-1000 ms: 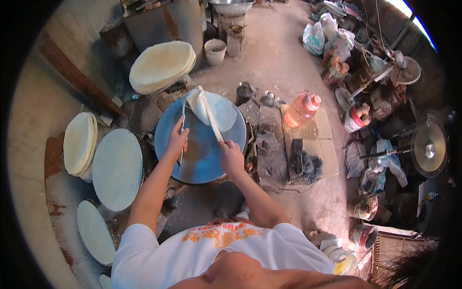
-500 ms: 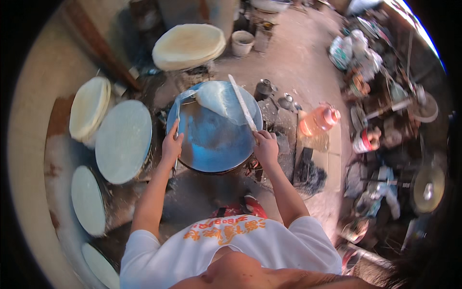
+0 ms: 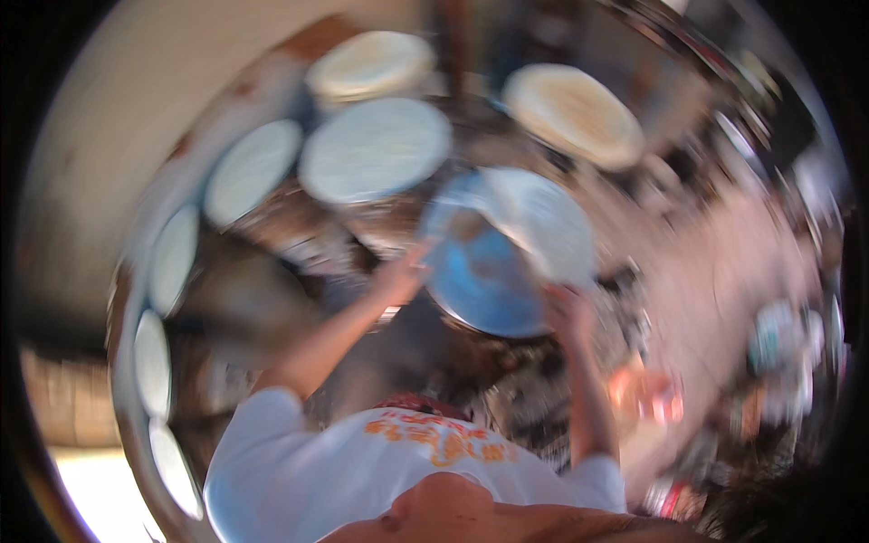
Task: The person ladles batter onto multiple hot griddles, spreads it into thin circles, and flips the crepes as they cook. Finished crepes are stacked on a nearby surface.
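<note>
A round blue-grey griddle (image 3: 471, 281) is in front of me. Over its upper right part lies a thin, pale, translucent sheet of batter (image 3: 557, 226). My left hand (image 3: 407, 274) is at the griddle's left rim; its fingers are smeared by motion, and I cannot tell what they hold. At the lower right rim, my right hand (image 3: 568, 310) is closed, apparently round the end of a long flat scraper (image 3: 518, 231). The scraper shows only as a blurred pale streak slanting up and left across the griddle.
Several round pale discs stand on the left, among them a large one (image 3: 376, 149). Thick stacks of round flatbreads (image 3: 371, 65) (image 3: 572, 113) sit farther back. A pinkish see-through jug (image 3: 647, 394) stands on the floor at the right, with blurred clutter beyond.
My view has swung left, so the griddle and stacks appear farther right. The strip of sheet that stretched up to my left hand no longer shows there; the sheet now covers more of the griddle's right side.
</note>
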The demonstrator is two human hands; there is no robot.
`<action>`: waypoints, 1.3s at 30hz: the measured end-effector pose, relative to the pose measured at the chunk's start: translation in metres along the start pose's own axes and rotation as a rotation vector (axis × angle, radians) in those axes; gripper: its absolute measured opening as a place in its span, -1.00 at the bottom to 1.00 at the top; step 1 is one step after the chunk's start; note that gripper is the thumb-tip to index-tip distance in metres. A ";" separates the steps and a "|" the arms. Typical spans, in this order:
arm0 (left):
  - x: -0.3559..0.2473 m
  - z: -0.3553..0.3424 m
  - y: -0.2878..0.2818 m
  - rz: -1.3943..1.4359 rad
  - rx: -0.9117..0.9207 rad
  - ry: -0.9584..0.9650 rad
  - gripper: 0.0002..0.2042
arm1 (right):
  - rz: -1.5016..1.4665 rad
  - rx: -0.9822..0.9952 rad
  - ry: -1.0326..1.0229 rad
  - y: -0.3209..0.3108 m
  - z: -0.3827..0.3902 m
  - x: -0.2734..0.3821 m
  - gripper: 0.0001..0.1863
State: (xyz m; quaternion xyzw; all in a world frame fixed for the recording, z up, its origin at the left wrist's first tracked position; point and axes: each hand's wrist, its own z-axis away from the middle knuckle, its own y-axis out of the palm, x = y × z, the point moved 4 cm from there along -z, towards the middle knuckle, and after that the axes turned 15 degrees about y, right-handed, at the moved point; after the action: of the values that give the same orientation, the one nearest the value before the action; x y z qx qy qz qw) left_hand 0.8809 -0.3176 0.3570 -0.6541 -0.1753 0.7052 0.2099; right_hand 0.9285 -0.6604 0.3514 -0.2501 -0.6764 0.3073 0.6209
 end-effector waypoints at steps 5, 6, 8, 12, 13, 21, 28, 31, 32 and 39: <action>-0.030 -0.014 0.026 -0.289 -0.089 0.367 -0.45 | 0.079 -0.186 -0.175 -0.027 -0.040 -0.025 -0.63; -0.027 -0.010 0.027 -0.257 -0.113 0.339 -0.45 | 0.031 -0.101 -0.177 -0.014 -0.037 -0.017 -0.61; -0.026 0.016 0.020 -0.222 -0.105 0.269 -0.45 | -0.140 0.042 -0.165 0.001 -0.032 0.005 -0.60; -0.030 0.069 0.008 -0.301 -0.043 0.160 -0.48 | -0.061 0.149 -0.308 -0.021 -0.015 -0.012 -0.59; -0.031 0.072 0.006 -0.294 -0.012 0.109 -0.48 | -0.067 0.119 -0.244 -0.027 -0.026 -0.022 -0.59; -0.039 0.077 0.029 -0.224 0.087 0.037 -0.46 | -0.041 0.211 -0.330 -0.008 -0.046 -0.016 -0.65; -0.054 0.071 0.041 -0.157 0.225 -0.033 -0.45 | -0.188 0.250 -0.234 -0.024 -0.098 -0.035 -0.62; -0.049 0.093 0.035 -0.081 0.186 0.013 -0.46 | -0.227 0.431 -0.249 -0.013 -0.084 -0.031 -0.61; -0.043 0.112 0.033 -0.011 0.152 0.028 -0.46 | -0.231 0.529 -0.245 -0.018 -0.065 -0.028 -0.61; -0.059 0.120 0.031 0.043 0.146 -0.192 -0.48 | -0.198 0.485 -0.181 -0.017 -0.087 -0.032 -0.62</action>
State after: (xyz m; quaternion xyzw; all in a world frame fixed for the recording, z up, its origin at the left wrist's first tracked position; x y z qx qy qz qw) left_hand 0.7624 -0.3719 0.4008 -0.5701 -0.1286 0.7799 0.2238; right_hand 1.0190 -0.6860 0.3459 0.0017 -0.6569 0.4190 0.6268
